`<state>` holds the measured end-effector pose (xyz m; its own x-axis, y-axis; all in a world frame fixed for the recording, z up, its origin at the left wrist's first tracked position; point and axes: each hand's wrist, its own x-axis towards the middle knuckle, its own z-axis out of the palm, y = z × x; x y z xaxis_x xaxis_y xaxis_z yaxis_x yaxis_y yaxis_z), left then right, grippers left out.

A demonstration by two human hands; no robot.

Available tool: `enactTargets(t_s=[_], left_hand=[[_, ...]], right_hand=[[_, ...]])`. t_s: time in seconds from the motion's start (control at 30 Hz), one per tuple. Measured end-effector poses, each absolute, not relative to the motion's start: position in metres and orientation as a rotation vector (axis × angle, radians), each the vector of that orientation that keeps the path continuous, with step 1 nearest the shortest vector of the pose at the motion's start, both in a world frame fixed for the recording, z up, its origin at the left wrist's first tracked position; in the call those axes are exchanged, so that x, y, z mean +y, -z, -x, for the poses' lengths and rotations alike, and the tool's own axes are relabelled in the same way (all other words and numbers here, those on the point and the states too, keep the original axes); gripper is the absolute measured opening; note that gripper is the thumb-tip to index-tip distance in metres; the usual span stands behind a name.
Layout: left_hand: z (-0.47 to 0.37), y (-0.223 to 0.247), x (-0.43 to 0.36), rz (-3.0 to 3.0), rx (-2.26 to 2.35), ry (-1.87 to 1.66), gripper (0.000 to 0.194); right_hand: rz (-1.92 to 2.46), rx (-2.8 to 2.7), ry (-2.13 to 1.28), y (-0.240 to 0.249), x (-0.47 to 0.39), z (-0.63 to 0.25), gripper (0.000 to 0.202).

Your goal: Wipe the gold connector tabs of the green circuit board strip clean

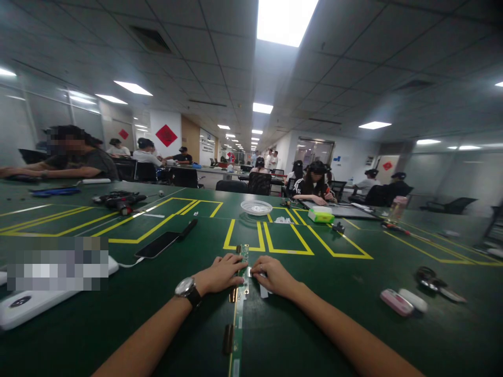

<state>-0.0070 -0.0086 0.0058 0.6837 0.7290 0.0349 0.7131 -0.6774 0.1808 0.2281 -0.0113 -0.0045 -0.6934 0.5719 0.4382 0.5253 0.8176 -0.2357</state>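
A long, narrow green circuit board (238,335) lies on the green table, running away from me, with brown flexible tabs (228,339) along its left side. My left hand (222,273), with a watch on the wrist, rests over the board's left edge near its far end, fingers spread. On the right side of the board, my right hand (273,275) has its thumb and fingers pinched together at a small silvery part (249,272); what exactly the fingertips grip is too small to tell. Beneath my right hand is a small whitish piece (263,292).
Yellow tape rectangles mark the table (322,314). Beyond my hands stand a clear round dish (256,208) and a green-white packet (321,214). A phone (159,244), a power drill (121,201) and a white device (35,303) lie left; a pink case (396,302) lies right. People sit beyond.
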Motion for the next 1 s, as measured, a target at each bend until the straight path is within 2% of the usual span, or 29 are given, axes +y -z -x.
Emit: enactTargets(t_s=[0.27,0.43,0.67,0.77,0.87,1.0], left_hand=[[0.005,-0.012,-0.014,-2.718,1.195,-0.141,0.05],[0.006,-0.016,-0.015,-2.678,1.161,-0.223,0.058],[0.01,-0.013,-0.005,-2.738,1.249,-0.49,0.048],[0.009,-0.016,-0.004,-2.768,1.336,-0.577,0.044],[0.009,-0.017,-0.005,-2.791,1.387,-0.568,0.041],[0.008,-0.017,-0.007,-2.796,1.376,-0.513,0.04]], right_hand=[[0.83,-2.478,-0.147,0.005,-0.013,-0.226,0.018],[0.903,-2.519,-0.052,-0.004,-0.019,-0.225,0.019],[0.74,-2.594,-0.041,-0.015,-0.019,-0.217,0.045],[0.675,-2.678,-0.093,-0.012,-0.013,-0.219,0.049],[0.882,-2.645,-0.04,-0.009,0.0,-0.237,0.047],[1.584,-2.391,0.154,-0.008,0.018,-0.288,0.042]])
